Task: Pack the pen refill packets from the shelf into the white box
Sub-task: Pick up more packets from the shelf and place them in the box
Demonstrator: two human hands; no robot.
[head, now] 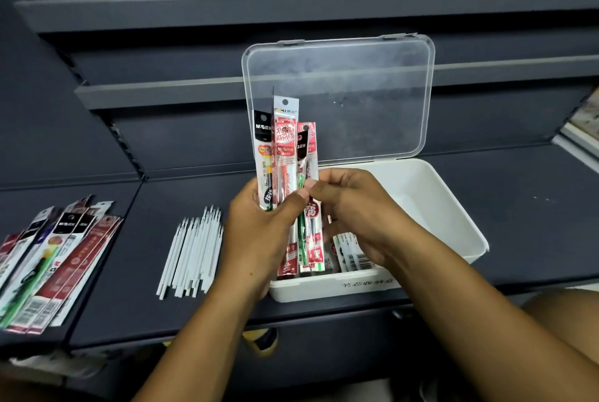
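A white box (431,207) stands on the dark shelf with its clear lid (356,87) propped upright behind it. My left hand (259,233) grips an upright bunch of pen refill packets (283,148) over the box's left end. My right hand (353,207) pinches the right side of that bunch between thumb and fingers. Under my hands, a few packets (351,255) lie in the front of the box. A fanned pile of more refill packets (48,265) lies on the shelf at far left.
Several loose white refill tubes (191,252) lie on the shelf between the pile and the box. Empty dark shelf tiers (162,93) rise behind. The shelf's front edge (324,314) runs just below the box.
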